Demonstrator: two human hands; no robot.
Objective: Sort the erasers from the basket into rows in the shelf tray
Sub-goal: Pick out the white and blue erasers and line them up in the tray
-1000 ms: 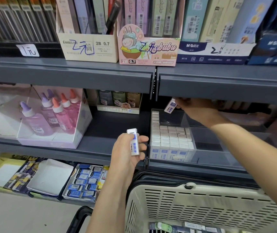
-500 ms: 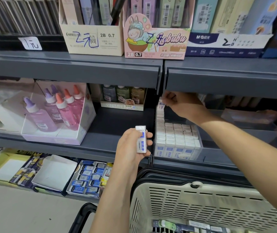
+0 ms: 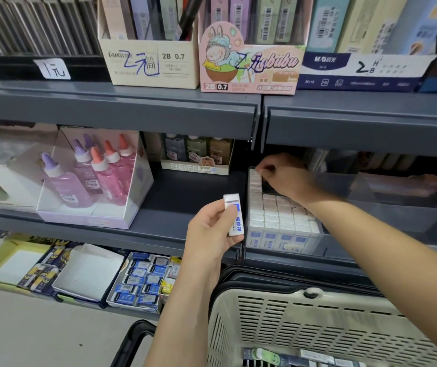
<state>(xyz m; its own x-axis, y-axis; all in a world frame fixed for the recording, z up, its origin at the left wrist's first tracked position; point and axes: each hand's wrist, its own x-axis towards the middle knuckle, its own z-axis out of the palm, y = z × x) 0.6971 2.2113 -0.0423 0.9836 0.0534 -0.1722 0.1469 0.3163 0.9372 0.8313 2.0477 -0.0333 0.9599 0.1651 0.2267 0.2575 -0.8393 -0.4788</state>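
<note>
At the back of the shelf tray [image 3: 339,242], the right hand [image 3: 286,178] is curled onto the rearmost eraser [image 3: 255,172] of the left column; whether it is gripped or merely pressed cannot be told. One eraser [image 3: 234,218] is pinched in the left hand [image 3: 212,234] beside the tray, judged next to be stood in that column. Four columns are counted across, one basket [image 3: 318,327] below.

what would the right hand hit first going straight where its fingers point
Most likely the back erasers of the left column in the tray; the right hand has its fingers nearly on them, depth unclear.
</note>
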